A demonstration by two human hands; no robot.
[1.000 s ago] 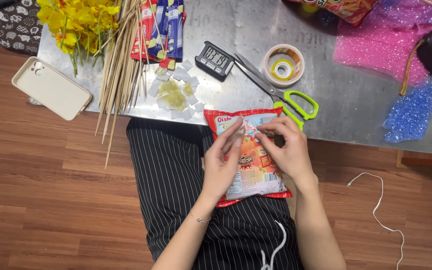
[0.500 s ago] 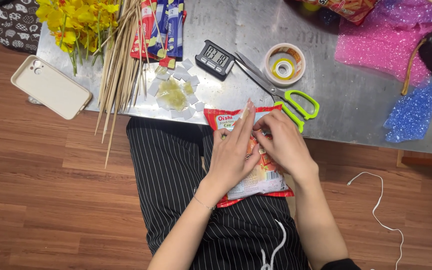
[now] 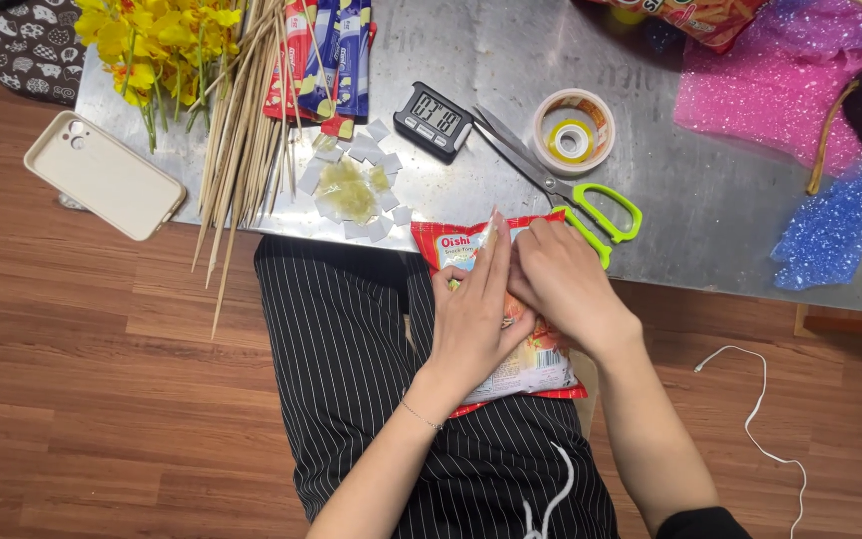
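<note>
Red and orange crinkly foil, that's the snack bag (image 3: pixel 531 364) lying across my lap in the lower middle of the frame, its top edge just lapping onto the near rim of the steel table (image 3: pixel 690 215). Its long axis runs from the table edge down toward my waist, leaning a bit to the right at the bottom.

Both my hands sit on the upper half of the bag, side by side and touching. My left hand (image 3: pixel 476 319) is laid flat with the fingers straight and together, tips pointing up at the bag's top seal. My right hand (image 3: pixel 566 284) is curled, fingers (image 3: pixel 536 240) bent in and pressing near the top right corner. Neither is really gripping the bag, more pinning it down. Can't tell if there's anything small under the right fingertips, the hand hides it.

Right hand is the closer one to the green-handled scissors (image 3: pixel 591 205), whose handles sit just above my knuckles, blades pointing to the upper left. Past those are the roll of clear tape (image 3: pixel 571 130) and a small black digital timer (image 3: pixel 433 115).

Open room: bare steel to the right of the scissors, and my striped trousers (image 3: pixel 341 339) to the left of the bag. The bunch of bamboo skewers (image 3: pixel 241 130) overhangs the table edge at the upper left, well apart from the bag.
</note>
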